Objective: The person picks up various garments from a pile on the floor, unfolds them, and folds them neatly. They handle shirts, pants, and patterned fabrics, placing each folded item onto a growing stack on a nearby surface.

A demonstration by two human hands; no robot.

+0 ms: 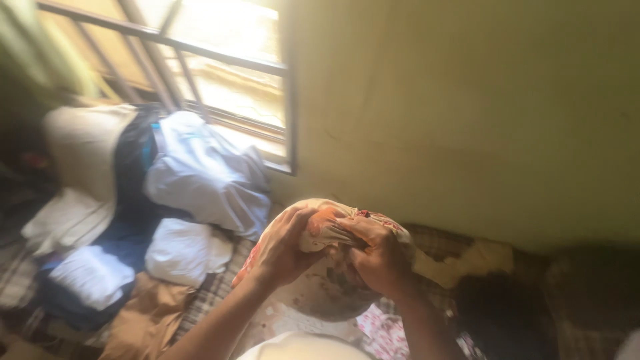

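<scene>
Left hand [283, 243] and right hand [377, 257] both clench a floral cloth bundle [327, 293] (pattern blurred) near the wall [467, 120]; heaped clothes [193, 180] sit under the window [220, 60].

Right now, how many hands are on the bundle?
2. The left hand grips the floral cloth bundle on its left side; the right hand grips its top right. No other hands show.
</scene>
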